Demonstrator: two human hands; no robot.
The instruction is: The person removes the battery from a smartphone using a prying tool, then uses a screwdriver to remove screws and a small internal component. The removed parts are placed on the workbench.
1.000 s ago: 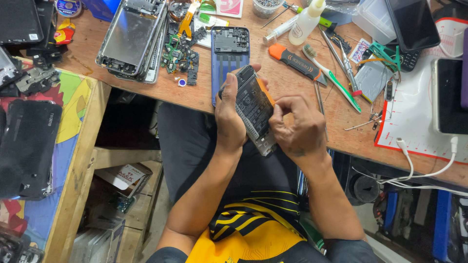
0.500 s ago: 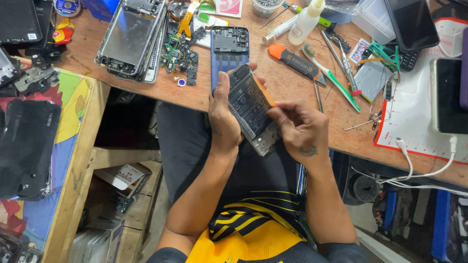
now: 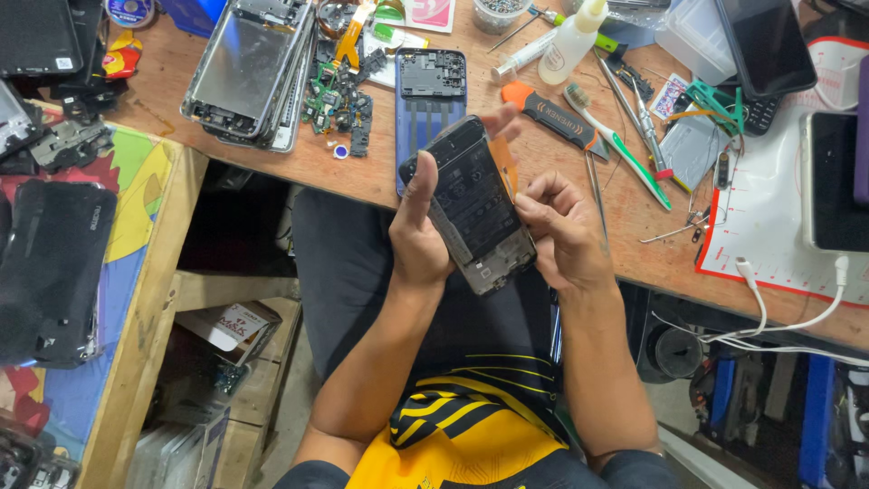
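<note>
From the head camera, the left hand (image 3: 418, 237) clasps an opened phone (image 3: 472, 201), thumb along its left edge, fingers behind. The right hand (image 3: 561, 231) pinches at its right edge beside an orange strip (image 3: 503, 156), above a blue phone frame (image 3: 429, 95).

Both your forearms come up from the near edge and meet mid-scene, bare from the elbows. Your left hand (image 3: 421, 240) is cupped, palm facing right, thumb pointing up and far, fingers wrapped behind what it grips. Your right hand (image 3: 566, 231) sits just right of it, knuckles up, fingers curled inward toward the left hand, fingertips pinched together. The two hands are nearly touching, wrists roughly straight.
</note>
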